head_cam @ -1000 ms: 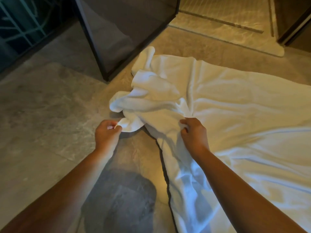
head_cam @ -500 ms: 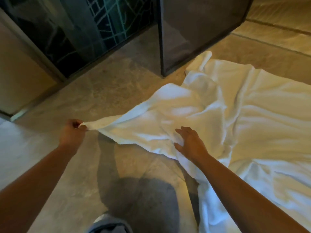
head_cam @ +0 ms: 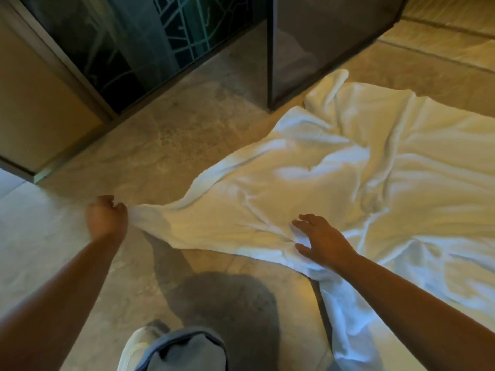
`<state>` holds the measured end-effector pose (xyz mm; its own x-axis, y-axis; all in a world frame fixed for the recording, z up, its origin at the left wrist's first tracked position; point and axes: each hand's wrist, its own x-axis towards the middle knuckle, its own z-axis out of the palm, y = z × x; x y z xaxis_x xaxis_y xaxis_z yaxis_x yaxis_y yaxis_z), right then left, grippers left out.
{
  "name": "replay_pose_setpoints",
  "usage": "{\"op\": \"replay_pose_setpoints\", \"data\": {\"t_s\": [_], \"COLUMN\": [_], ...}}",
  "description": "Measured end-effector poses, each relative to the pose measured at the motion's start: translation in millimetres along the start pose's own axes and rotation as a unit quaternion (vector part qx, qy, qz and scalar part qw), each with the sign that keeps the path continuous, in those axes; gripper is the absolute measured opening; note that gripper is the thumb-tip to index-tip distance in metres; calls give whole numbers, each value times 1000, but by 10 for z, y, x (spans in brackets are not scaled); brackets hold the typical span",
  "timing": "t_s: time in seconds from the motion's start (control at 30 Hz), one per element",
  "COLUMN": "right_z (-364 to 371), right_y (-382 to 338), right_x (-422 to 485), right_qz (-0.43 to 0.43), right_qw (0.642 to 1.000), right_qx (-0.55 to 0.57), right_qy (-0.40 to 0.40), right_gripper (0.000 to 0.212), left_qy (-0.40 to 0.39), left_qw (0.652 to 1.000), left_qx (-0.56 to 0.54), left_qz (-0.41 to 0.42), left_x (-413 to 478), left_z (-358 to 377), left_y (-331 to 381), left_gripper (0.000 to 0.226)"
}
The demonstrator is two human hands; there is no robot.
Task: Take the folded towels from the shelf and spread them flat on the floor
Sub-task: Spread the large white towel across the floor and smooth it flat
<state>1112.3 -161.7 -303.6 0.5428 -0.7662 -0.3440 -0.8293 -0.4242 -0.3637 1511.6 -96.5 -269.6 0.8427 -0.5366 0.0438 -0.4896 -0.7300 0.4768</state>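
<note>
We look down at a stone floor and place everything from the dark cabinet at the top middle. Well to the lower left of the cabinet, the left hand has its fingers curled tight around 1 corner of the white towel. It holds that corner stretched into a taut point away from the cabinet. We judge this is meant to pull the crumpled cloth out to its full spread.

The towel lies on the floor just in front of the cabinet's near corner and runs off to the right, opened out but rumpled with ridges. Below the cabinet and slightly right, the right hand rests on the towel's near edge. Its fingers are straight and fanned wide, holding nothing. It is likely pinning the cloth so the pull stretches it rather than drags it. We judge the wrinkles are not yet smoothed.
</note>
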Motion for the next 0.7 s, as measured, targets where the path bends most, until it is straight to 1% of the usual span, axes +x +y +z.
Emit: {"op": "replay_pose_setpoints", "data": {"t_s": [0.03,0.07,0.1,0.13,0.17,0.2,0.27,0.3,0.33,0.37,0.43,0.53,0.57,0.63,0.7], "right_z": [11,16,16,18,24,31,26,20,14,5,-16,-38,-18,43,115], "right_y": [-9,-19,-27,-36,-44,-49,-46,-37,-23,-12,5,18,22,40,47], "right_x": [-6,-17,-37,-60,-84,-104,-113,-115,-122,-141,-220,-490,-611,-864,-1109], "right_qz": [-6,-16,-30,-49,-65,-72,-71,-64,-49,-31,4,48,66,111,171], "right_qw": [1000,1000,999,997,996,994,993,993,993,994,993,990,988,985,977], "right_qx": [-1,-7,-14,-17,-14,-9,-11,-16,-20,-19,-3,13,15,28,38], "right_qy": [6,18,36,54,67,77,95,102,104,107,118,134,135,132,120], "right_gripper": [53,51,47,42,38,34,31,32,33,33,29,21,19,20,26], "left_qy": [2,-5,-27,-61,-102,-143,-210,-229,-242,-252,-260,-249,-249,-247,-262], "left_qw": [999,994,981,960,928,888,795,750,713,688,669,625,616,611,597], "left_qx": [13,25,28,26,21,18,39,57,80,101,115,87,76,59,31], "left_qz": [45,109,189,273,357,437,567,618,653,673,686,734,743,750,758], "left_x": [-96,-222,-375,-552,-734,-904,-1210,-1320,-1403,-1465,-1534,-1592,-1623,-1718,-1839], "left_z": [65,142,236,314,395,475,609,684,745,787,837,908,923,953,1002], "left_y": [58,126,212,308,412,513,701,761,809,838,856,857,869,920,993], "left_gripper": [35,34,30,23,18,17,17,18,22,26,31,38,40,39,35]}}
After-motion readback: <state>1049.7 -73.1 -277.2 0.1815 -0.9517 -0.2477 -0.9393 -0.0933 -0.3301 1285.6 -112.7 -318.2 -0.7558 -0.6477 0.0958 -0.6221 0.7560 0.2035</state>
